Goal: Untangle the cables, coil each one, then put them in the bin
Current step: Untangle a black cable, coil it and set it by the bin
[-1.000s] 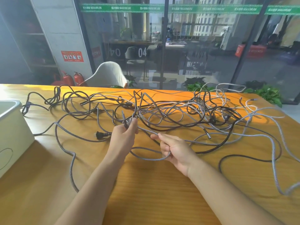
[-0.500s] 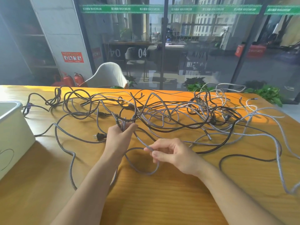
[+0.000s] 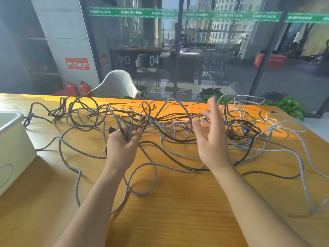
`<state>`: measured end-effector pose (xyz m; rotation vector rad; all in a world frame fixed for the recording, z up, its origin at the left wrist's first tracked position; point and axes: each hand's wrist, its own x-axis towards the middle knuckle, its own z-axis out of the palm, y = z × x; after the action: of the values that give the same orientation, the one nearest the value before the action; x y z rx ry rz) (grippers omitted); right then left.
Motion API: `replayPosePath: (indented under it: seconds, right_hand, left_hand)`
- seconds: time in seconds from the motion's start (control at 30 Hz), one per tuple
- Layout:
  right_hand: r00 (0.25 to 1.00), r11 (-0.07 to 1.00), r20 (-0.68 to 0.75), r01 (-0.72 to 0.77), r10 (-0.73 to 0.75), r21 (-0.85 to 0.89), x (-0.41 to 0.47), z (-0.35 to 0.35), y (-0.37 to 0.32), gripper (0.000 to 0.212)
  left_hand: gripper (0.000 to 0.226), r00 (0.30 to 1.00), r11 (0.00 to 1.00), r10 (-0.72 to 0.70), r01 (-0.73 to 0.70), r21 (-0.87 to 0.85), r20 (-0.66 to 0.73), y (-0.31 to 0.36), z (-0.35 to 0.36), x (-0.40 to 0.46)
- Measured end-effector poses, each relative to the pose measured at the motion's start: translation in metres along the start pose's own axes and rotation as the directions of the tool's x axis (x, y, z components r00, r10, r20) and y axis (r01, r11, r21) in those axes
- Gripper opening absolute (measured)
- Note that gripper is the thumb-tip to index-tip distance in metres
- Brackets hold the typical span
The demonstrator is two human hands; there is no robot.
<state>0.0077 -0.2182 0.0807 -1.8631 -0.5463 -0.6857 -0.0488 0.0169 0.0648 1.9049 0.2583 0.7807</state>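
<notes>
A big tangle of grey braided and black cables spreads across the wooden table. My left hand grips a bundle of grey cable strands lifted off the table, with a black plug just left of its fingers. A loose grey loop hangs from that hand down onto the table. My right hand is raised over the middle of the tangle with fingers spread and blurred, holding nothing. The white bin stands at the left edge.
A second black plug lies by my left wrist. Pale cables trail to the table's right edge. Beyond the far edge are a white chair, potted plants and a glass wall.
My right hand let go of the grey cable and rose, opening, over the tangle. My left hand lifted its strands higher, and the loop it holds now hangs longer.
</notes>
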Motion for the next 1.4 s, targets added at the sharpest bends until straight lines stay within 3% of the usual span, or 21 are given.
replayPosePath:
  seconds: [0.1,0.2,0.33,0.43,0.53,0.67,0.77,0.93,1.13,1.27,1.4]
  right_hand:
    - [0.972,0.988,0.213,0.126,-0.104,-0.090,-0.015,0.026,0.002,0.051]
    - [0.919,0.898,0.354,0.298,-0.176,-0.325,-0.024,0.040,0.019,0.047]
    - [0.941,0.733,0.331,0.177,0.070,-0.657,-0.017,0.020,0.045,0.053]
    - [0.938,0.658,0.266,0.056,0.224,-0.751,-0.014,0.004,0.058,0.051]
    - [0.949,0.653,0.233,0.041,0.211,-0.756,-0.016,0.002,0.059,0.049]
    - [0.985,0.775,0.166,0.137,-0.042,-0.617,-0.019,0.007,0.046,0.042]
    - [0.961,0.849,0.163,0.274,-0.223,-0.452,-0.025,0.022,0.028,0.034]
    - [0.927,0.893,0.330,0.293,-0.178,-0.342,-0.025,0.053,0.017,0.058]
    - [0.816,0.779,0.525,0.486,-0.242,-0.397,-0.016,0.069,0.027,0.080]
    - [0.909,0.747,0.363,0.384,-0.203,-0.543,-0.014,0.063,0.030,0.045]
    - [0.885,0.784,0.464,0.316,-0.041,-0.535,-0.012,0.042,0.033,0.023]
  left_hand:
    - [0.028,0.998,0.999,-0.036,0.036,-0.005,0.044,-0.001,-0.001,-0.001]
    - [0.023,0.992,0.993,-0.114,0.112,0.026,0.057,-0.006,-0.002,0.000]
    - [0.030,0.986,0.983,-0.164,0.161,0.084,0.034,-0.015,-0.005,0.004]
    - [0.035,0.983,0.980,-0.183,0.180,0.082,0.029,-0.019,-0.005,0.004]
    - [0.036,0.982,0.981,-0.184,0.179,0.078,0.054,-0.019,-0.005,0.001]
    - [0.020,0.980,0.983,-0.182,0.180,0.032,0.085,-0.021,-0.005,0.002]
    - [0.011,0.976,0.983,-0.180,0.182,-0.007,0.124,-0.018,-0.007,0.001]
    - [0.010,0.949,0.987,-0.149,0.158,-0.009,0.279,-0.013,-0.002,-0.004]
    - [0.010,0.911,0.995,-0.086,0.096,-0.006,0.403,-0.011,-0.001,-0.007]
    - [0.008,0.953,0.993,-0.114,0.122,-0.011,0.283,-0.015,0.001,-0.004]
    - [0.005,0.985,0.989,-0.132,0.139,-0.059,0.113,-0.020,0.002,0.001]
